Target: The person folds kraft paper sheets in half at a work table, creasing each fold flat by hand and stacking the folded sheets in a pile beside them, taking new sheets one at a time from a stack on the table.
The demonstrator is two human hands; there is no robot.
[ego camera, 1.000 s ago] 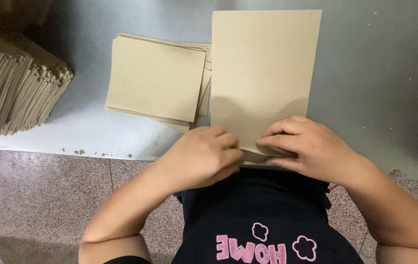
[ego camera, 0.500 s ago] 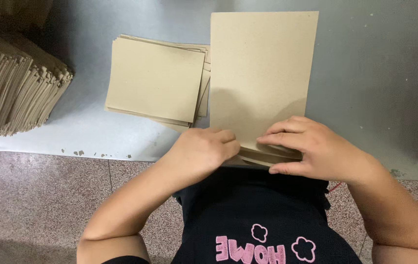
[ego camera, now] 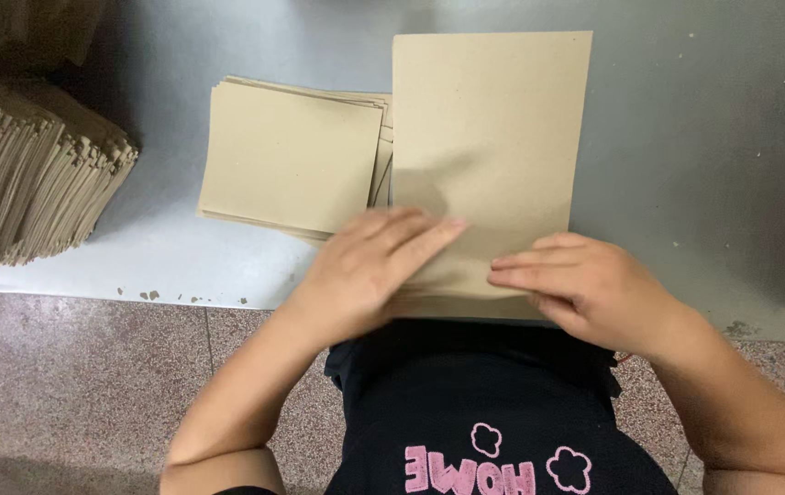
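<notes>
A: Head view, sweeping from the left. Far left a tall stack (ego camera: 30, 174) of tan sheets stands on edge on the grey table (ego camera: 704, 156). Next along, a low pile (ego camera: 292, 156) of folded pieces lies flat.

B: And then the hands?

A: Then the hands. The left hand (ego camera: 370, 266) lies flat on the near end of the sheet (ego camera: 489, 137), fingers straight and together, pointing right and a touch away from the body. It is pressing, not pinching; nothing is clasped in it.

B: Where does the sheet sit?

A: Flat on the table, dead ahead of the body, its left edge just beside the pile. Its long axis runs straight away from the person, near edge at the table's lip, under both hands.

B: The right hand?

A: The right hand (ego camera: 585, 284) comes in from the other side, fingers stretched flat and pointing left, resting on that same near strip. Also flat and unclenched, holding nothing up. The two sets of fingertips nearly meet, close together but apart.

B: Which hand is nearer the pile?

A: The left, clearly; the pile lies just beyond its knuckles. The sheet's bulk lies forward of both hands. I cannot tell whether a fold lies under the palms.
</notes>
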